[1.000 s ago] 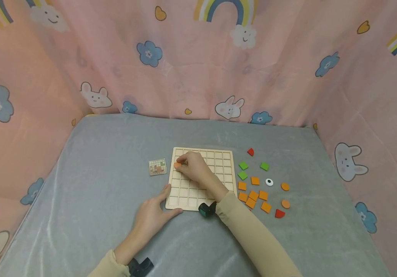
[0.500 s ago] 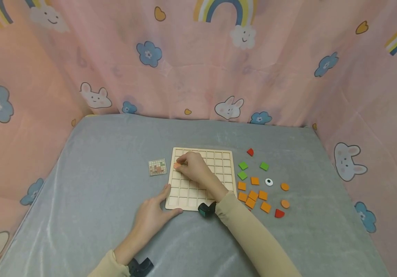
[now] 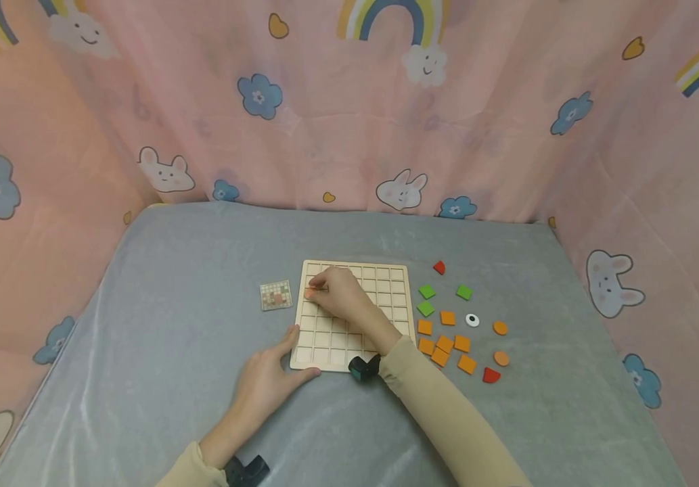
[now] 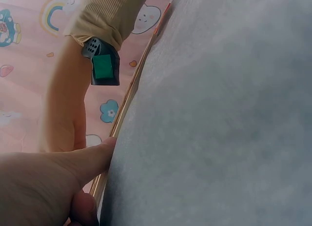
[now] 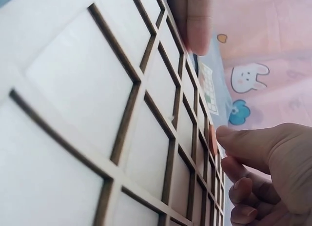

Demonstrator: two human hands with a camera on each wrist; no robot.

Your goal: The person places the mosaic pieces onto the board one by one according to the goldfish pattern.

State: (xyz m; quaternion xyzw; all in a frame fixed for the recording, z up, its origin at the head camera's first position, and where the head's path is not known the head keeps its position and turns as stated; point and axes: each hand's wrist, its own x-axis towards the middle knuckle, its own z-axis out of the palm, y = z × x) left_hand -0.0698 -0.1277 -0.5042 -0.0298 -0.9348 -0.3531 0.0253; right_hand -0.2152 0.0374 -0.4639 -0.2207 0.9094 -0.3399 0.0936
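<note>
A light wooden board point(image 3: 330, 339) with a square grid lies on the grey cloth. Over its left column my right hand point(image 3: 342, 294) pinches a small orange tile point(image 5: 213, 139) between thumb and fingertip, right at a grid cell. In the right wrist view the tile stands at the cells, with the thumb tip at its edge and the other fingers curled below. My left hand point(image 3: 266, 375) touches the board's near left corner. Its thumb point(image 4: 97, 157) lies along the front edge, and its straight fingers reach the left side.
A small pattern card point(image 3: 275, 295) lies left of the board. To the right are several orange squares point(image 3: 467, 364), orange discs point(image 3: 500, 328), green tiles point(image 3: 464, 292), red wedges point(image 3: 491, 375) and a white eye disc point(image 3: 472, 320). A pink curtain point(image 3: 325, 135) surrounds the table.
Both hands stay almost in place. Less of the orange tile shows between the right fingertips now, and the head view has shifted slightly.
</note>
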